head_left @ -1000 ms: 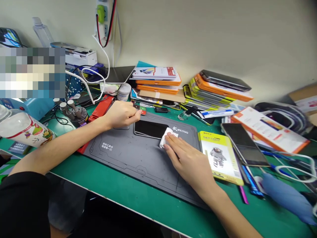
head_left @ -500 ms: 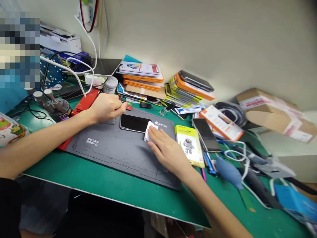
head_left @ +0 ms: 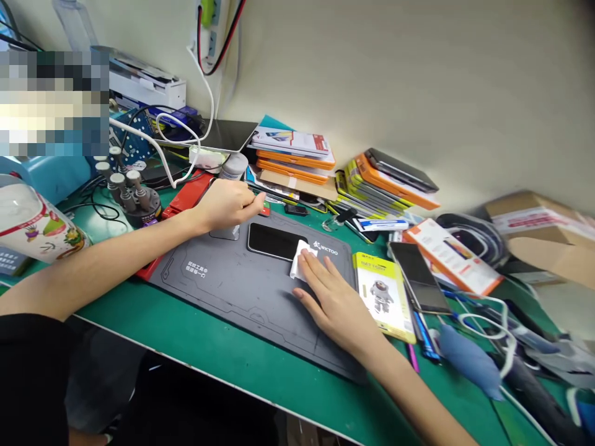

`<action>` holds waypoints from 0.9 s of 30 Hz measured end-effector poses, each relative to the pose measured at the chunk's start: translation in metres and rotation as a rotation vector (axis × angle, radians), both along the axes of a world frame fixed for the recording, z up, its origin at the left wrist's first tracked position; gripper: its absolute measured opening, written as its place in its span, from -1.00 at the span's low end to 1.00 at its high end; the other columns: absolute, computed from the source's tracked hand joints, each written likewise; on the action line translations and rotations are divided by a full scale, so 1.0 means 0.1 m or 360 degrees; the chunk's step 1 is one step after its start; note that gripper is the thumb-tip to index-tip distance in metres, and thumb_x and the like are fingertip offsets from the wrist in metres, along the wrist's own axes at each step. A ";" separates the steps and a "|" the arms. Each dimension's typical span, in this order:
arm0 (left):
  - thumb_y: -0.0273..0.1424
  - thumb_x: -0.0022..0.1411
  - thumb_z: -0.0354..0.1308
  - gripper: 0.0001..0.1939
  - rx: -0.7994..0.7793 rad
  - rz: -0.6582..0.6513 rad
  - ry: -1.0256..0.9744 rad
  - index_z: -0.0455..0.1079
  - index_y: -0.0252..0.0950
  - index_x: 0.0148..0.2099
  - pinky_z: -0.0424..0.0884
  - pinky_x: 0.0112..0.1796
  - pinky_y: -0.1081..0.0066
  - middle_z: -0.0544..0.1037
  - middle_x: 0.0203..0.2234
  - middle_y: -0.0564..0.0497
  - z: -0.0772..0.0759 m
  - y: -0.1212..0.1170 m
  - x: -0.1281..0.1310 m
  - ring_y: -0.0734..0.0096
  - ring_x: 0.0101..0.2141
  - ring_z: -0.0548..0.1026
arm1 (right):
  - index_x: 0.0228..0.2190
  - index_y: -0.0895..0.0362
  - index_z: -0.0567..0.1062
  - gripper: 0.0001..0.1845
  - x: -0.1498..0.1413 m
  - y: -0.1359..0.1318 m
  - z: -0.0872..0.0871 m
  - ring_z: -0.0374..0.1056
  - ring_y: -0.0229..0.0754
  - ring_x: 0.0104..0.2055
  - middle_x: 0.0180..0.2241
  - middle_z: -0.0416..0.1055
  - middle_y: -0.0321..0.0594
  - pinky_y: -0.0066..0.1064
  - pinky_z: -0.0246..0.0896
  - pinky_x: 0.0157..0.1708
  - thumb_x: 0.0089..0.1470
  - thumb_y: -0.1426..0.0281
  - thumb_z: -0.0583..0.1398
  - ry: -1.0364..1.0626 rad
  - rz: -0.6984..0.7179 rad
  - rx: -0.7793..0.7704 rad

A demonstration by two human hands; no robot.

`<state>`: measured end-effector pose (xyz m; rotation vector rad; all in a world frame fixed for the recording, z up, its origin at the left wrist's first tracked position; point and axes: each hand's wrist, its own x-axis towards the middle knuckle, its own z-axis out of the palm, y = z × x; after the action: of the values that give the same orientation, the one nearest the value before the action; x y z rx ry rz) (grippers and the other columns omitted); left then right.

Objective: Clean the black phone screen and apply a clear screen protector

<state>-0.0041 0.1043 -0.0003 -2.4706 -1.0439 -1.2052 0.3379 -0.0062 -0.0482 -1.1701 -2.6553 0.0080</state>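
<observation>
A phone with a dark screen (head_left: pixel 274 240) lies face up on a grey work mat (head_left: pixel 242 294). My right hand (head_left: pixel 341 303) presses a folded white wipe (head_left: pixel 302 257) against the phone's right end with its fingertips. Those fingers are nearly straight, and the thumb stands off to the side. Curled into a loose fist, my left hand (head_left: pixel 227 204) hovers or rests by the mat's back left, beside the phone; nothing shows in it, though its palm side is hidden. Under its wrist lies a small clear-grey flat piece (head_left: pixel 226 231).
A yellow battery package (head_left: pixel 381 294) and another dark phone (head_left: pixel 421 275) lie right of the mat. Boxed stacks (head_left: pixel 295 158) line the wall. A bit holder (head_left: pixel 134 198) and a patterned cup (head_left: pixel 44 217) stand left. A blue air blower (head_left: pixel 469 359) lies among cables.
The view has swung left, so everything sits farther right and lower. My right thumb has spread away from the wipe, which is still at the phone's right end. My left fist keeps its shape.
</observation>
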 end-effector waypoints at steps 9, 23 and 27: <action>-0.24 0.58 -0.03 -0.34 -0.0109 0.0051 -0.0022 0.28 -0.22 -0.65 0.03 -0.49 0.27 0.40 -0.71 0.01 0.04 0.01 -0.04 0.40 -0.61 0.32 | 0.64 0.18 -0.01 -0.17 -0.29 0.28 0.06 -0.04 0.17 0.67 0.61 0.03 0.08 0.25 -0.06 0.63 0.61 0.00 -0.13 0.0006 -0.0153 -0.0122; -0.21 0.49 -0.07 -0.36 -0.0416 0.0056 -0.0005 0.01 -0.20 -0.68 -0.05 -0.46 0.26 0.23 -0.76 0.04 0.15 -0.03 -0.04 0.43 -0.65 0.13 | 0.63 0.20 0.03 -0.14 -0.46 0.33 0.13 -0.10 0.16 0.68 0.63 -0.02 0.09 0.24 -0.14 0.65 0.59 -0.04 -0.07 0.0056 -0.0144 -0.0195; -0.21 0.48 -0.05 -0.37 -0.0489 0.0042 0.0030 0.02 -0.21 -0.68 -0.05 -0.43 0.25 0.22 -0.75 0.04 0.15 -0.02 -0.02 0.42 -0.63 0.12 | 0.65 0.15 -0.08 -0.15 -0.30 -0.02 0.10 -0.06 0.11 0.68 0.64 -0.04 0.06 0.21 -0.08 0.65 0.60 0.02 -0.01 0.0034 -0.0025 -0.0125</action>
<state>-0.0062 0.1020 0.0145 -2.6750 -1.3411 -1.0814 0.3081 -0.0086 -0.0383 -1.2075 -2.6489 0.1228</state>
